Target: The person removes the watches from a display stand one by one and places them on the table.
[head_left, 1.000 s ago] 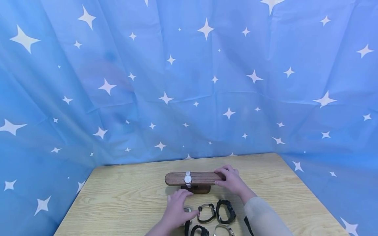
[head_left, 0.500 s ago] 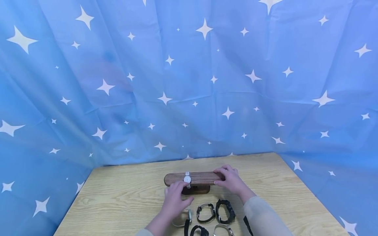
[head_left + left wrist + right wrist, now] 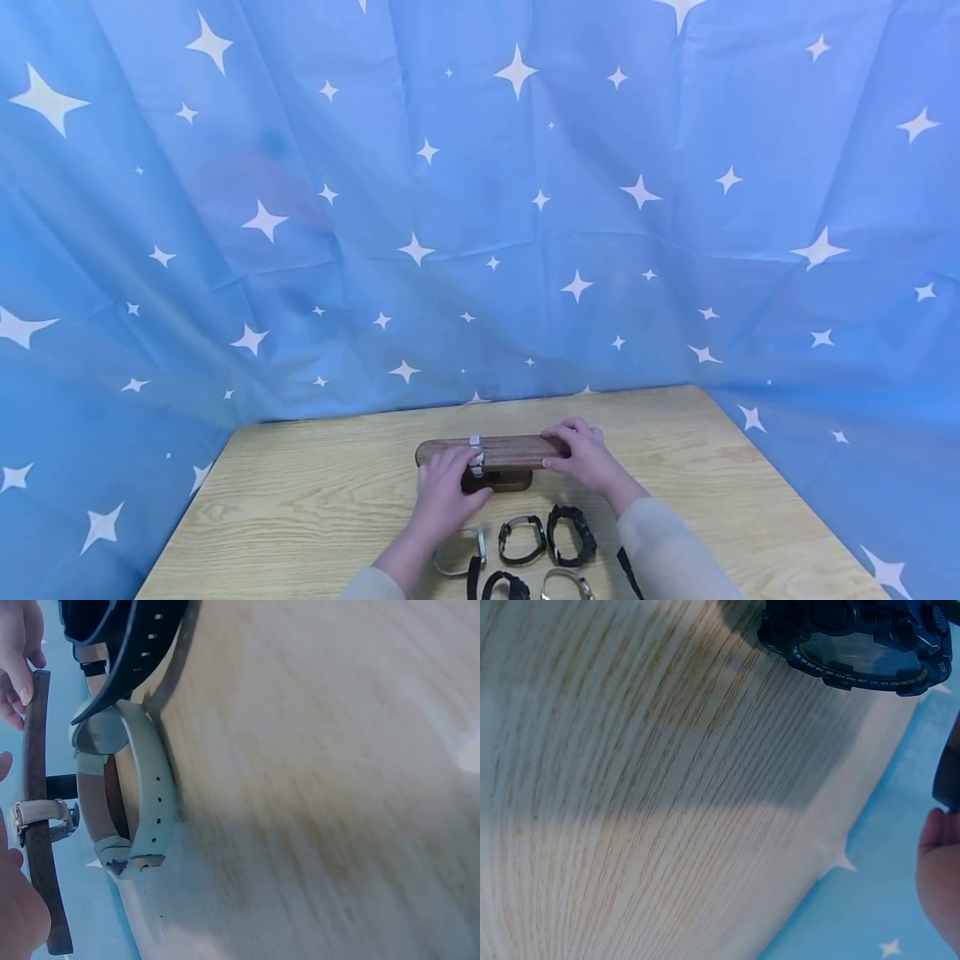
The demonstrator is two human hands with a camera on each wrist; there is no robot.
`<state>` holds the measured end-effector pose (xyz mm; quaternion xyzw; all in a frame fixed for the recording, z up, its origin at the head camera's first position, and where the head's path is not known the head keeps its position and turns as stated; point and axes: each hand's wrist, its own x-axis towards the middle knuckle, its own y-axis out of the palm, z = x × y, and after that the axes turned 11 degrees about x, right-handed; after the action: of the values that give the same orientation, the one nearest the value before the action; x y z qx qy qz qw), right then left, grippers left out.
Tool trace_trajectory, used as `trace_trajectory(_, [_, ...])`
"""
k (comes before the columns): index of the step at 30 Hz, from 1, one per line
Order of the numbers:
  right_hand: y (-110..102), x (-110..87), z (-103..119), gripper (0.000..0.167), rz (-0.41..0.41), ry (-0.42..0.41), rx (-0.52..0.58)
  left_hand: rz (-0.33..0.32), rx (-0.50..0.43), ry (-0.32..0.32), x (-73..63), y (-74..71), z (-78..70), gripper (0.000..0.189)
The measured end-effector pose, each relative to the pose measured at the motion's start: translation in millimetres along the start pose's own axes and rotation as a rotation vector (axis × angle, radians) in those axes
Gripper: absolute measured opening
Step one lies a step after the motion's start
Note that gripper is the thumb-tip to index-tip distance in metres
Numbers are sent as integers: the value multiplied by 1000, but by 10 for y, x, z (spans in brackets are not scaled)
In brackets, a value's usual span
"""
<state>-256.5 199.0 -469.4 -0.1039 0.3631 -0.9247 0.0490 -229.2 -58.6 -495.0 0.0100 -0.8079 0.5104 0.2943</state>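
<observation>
A brown wooden watch stand stands toward the back of the table, its bar lying crosswise. Round the left part of that bar sits a small watch with a pale strap. My left hand reaches over the bar's left side, a fingertip at the watch's face; its thumb stands apart, below the bar. With thumb and fingers, my right hand grips the bar's right end. In the right wrist view only part of that hand and the dark bar end show.
Several watches lie on the wooden table before the stand: a mint-strapped watch, a dark slim watch, a chunky black watch, a black-strapped watch and a light-banded watch. A blue star-patterned curtain surrounds the table.
My left hand has moved up and away from the table watches to the watch on the stand, uncovering the mint-strapped one. My right hand keeps its grip on the bar.
</observation>
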Motion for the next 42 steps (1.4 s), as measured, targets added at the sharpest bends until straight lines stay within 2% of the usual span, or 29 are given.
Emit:
trace_trajectory(7, [-16, 7, -18, 42, 1, -2, 2, 21, 17, -20, 111, 45, 36, 60])
trace_trajectory(14, [-24, 4, -2, 41, 6, -12, 9, 55, 92, -35, 232, 70, 78, 59])
trace_trajectory(23, [-8, -2, -1, 41, 11, -10, 11, 99, 205, 18, 303, 30, 83, 54])
trace_trajectory(29, [-15, 8, -7, 41, 2, -7, 8, 85, 219, 41, 324, 18, 111, 50])
trace_trajectory(34, [-12, 8, -7, 41, 2, -12, 1, 76, 257, 86, 334, 23, 160, 50])
trace_trajectory(42, [-5, 0, 5, 40, -5, 0, 5, 103, 302, 153, 376, -32, 228, 55])
